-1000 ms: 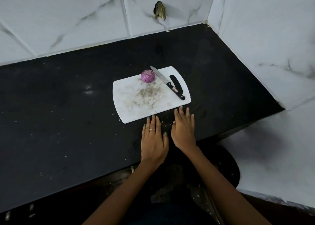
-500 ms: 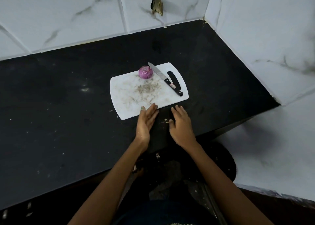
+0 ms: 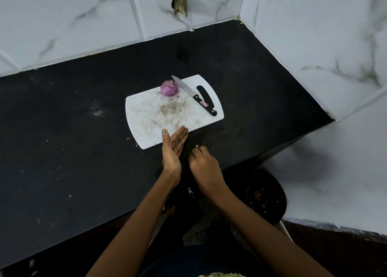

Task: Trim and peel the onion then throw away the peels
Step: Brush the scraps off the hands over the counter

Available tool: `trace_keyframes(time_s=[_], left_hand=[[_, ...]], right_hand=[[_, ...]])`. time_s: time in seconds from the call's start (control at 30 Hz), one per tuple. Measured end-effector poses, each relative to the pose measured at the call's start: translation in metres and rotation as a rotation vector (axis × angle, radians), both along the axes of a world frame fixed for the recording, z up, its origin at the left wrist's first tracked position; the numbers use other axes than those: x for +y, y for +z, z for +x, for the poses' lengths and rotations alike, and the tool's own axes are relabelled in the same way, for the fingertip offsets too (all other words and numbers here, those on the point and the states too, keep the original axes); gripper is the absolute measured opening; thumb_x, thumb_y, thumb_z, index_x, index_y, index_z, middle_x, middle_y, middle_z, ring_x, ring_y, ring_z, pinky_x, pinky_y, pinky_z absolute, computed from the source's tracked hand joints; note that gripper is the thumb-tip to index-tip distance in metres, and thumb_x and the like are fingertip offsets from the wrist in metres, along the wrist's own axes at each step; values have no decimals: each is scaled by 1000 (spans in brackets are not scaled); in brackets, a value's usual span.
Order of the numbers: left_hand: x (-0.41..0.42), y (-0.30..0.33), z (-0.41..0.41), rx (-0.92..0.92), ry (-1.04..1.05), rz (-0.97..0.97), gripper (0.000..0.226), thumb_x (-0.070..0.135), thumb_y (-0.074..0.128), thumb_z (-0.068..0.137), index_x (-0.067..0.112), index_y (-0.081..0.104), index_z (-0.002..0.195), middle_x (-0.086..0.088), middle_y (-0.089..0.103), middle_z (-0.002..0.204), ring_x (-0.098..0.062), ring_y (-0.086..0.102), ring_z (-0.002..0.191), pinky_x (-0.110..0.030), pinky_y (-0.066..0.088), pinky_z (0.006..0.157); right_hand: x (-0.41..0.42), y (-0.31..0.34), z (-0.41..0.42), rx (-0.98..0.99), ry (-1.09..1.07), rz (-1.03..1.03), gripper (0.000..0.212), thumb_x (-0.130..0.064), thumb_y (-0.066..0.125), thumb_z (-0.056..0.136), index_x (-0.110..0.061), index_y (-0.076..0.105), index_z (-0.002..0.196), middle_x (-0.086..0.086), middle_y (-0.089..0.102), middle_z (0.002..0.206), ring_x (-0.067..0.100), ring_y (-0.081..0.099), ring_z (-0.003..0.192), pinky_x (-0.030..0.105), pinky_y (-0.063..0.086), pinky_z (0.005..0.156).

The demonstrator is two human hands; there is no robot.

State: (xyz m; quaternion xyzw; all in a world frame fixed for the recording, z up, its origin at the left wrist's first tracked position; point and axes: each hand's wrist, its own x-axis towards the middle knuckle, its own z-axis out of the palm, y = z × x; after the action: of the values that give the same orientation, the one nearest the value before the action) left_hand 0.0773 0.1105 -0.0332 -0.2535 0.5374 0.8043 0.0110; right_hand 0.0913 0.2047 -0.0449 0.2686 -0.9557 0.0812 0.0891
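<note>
Black tabletop (image 3: 62, 130) fills most of the view, running into a tiled corner at the far right. White cutting board (image 3: 146, 117) sits mid-tabletop toward the far edge, its near corner close to the near edge, surface dirty with fine scraps. On the board's far edge sits the onion (image 3: 169, 88), purple, looks trimmed and peeled already; the knife (image 3: 193, 95) lies just beside it to the right, tip close to the onion, untouched. Dark bin (image 3: 263, 195) below the tabletop's near right edge, bits inside. Left hand (image 3: 172, 148) is edge-on at the board's near corner, fingers straight, palm facing right, holding nothing, like a stop. Right hand (image 3: 203, 163) on the tabletop just beside it, fingers curled down over a small peel scrap (image 3: 196, 145); I can't tell if its grip has actually closed on anything. I judge we're in the cleanup step: gathering loose peel bits. Next move calls for sweeping them against the left palm, then carrying them to the bin.
</note>
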Motion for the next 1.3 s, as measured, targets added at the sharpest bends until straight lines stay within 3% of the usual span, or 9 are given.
trace_keyframes(time_s=[0.1, 0.3, 0.43, 0.6, 0.8, 0.93, 1.03, 1.17, 1.3], left_hand=[[2, 0, -1, -2, 8, -10, 70, 53, 12, 99, 7, 57, 129, -5, 61, 129, -12, 56, 120, -23, 35, 103], [7, 1, -7, -50, 106, -63, 70, 51, 13, 100, 5, 62, 121, -7, 66, 120, -14, 63, 110, -25, 40, 101], [20, 8, -11, -96, 112, -139, 59, 44, 20, 102, 7, 63, 120, -7, 67, 119, -16, 62, 111, -25, 42, 99], [64, 19, -18, -81, -41, -140, 50, 38, 27, 102, 7, 62, 121, -7, 67, 117, -11, 63, 105, -25, 45, 97], [144, 27, -27, -83, -224, -134, 46, 37, 29, 102, 10, 62, 122, -3, 66, 117, -10, 61, 108, -25, 44, 100], [205, 20, -26, -97, -375, -123, 29, 29, 41, 100, 21, 69, 100, 4, 70, 103, -8, 64, 101, -22, 49, 90], [249, 2, -24, -117, -495, -207, 31, 23, 46, 98, 14, 64, 121, -2, 66, 120, -12, 60, 112, -28, 47, 99], [310, -33, -17, -154, -679, -320, 33, 18, 42, 99, 14, 59, 127, 3, 62, 116, -7, 56, 103, -12, 44, 81], [353, -86, -13, -334, -775, -348, 34, 19, 39, 98, 6, 65, 116, -12, 66, 115, -26, 62, 105, -30, 49, 87]], right_hand=[[-1, 3, -3, 26, 9, -27, 3, -6, 63, 50, -8, 65, 51, 4, 61, 55, 19, 62, 57, 22, 45, 38], [-4, 15, -18, -76, -95, -1, 27, -3, 84, 38, -9, 61, 51, 4, 58, 55, 19, 60, 55, 21, 39, 34], [12, 16, -47, -382, -375, -539, 12, 3, 64, 73, -2, 70, 81, 13, 70, 85, 25, 65, 80, 33, 52, 67], [53, 28, -60, -611, -628, -1135, 17, -1, 66, 76, -11, 75, 86, 5, 75, 85, 11, 70, 81, 31, 57, 83], [126, 26, -53, -526, -817, -1209, 17, -5, 66, 79, -15, 74, 90, -2, 74, 86, 7, 69, 84, 33, 57, 84], [185, 20, -41, -444, -942, -1240, 17, -6, 65, 82, -13, 74, 93, -1, 74, 87, 7, 69, 82, 29, 57, 81], [228, 2, -30, -385, -1054, -1280, 16, -6, 65, 82, -13, 74, 93, 2, 73, 86, 11, 69, 81, 32, 58, 81], [289, -46, -13, -390, -1221, -1258, 15, -10, 65, 82, -14, 75, 94, 3, 74, 90, 15, 69, 84, 38, 57, 84], [326, -97, 1, -448, -1331, -1204, 16, -8, 64, 83, -12, 75, 94, 4, 73, 93, 15, 66, 84, 29, 54, 83]])
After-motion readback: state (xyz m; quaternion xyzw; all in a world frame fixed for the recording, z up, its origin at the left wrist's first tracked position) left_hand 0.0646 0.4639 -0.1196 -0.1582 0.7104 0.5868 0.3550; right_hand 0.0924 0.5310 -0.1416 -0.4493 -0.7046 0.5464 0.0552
